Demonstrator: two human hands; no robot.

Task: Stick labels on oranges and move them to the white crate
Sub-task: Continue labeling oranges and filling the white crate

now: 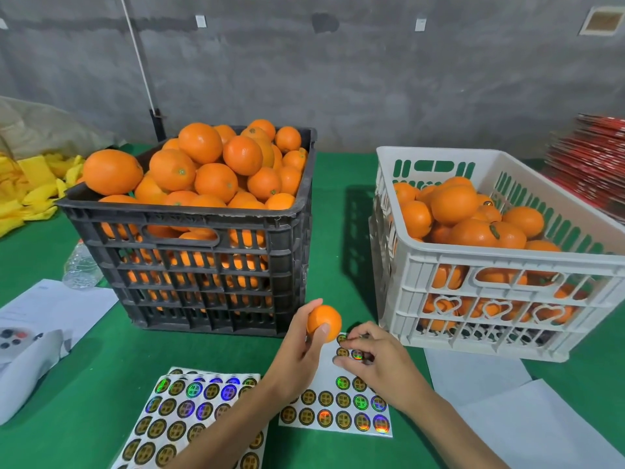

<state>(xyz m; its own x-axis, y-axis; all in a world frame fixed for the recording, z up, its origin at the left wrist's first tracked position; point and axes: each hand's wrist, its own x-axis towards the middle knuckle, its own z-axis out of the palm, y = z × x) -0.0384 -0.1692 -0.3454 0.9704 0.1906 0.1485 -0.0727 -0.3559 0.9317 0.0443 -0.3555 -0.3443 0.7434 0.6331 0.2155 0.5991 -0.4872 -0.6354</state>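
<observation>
Standing on the green cloth-covered table: a black slatted plastic crate heaped above its rim with oranges, and a white slatted plastic crate well apart to its right, part-filled, leaving open room under its rim. Running between them, a bare green lane back to the grey wall. Lying flat in front, posing no barrier: two sheets of round holographic labels, white paper sheets. Crowding the left side: a clear plastic bottle, a white pouch, yellow cloths. Blocking the far right: stacked red cartons.
</observation>
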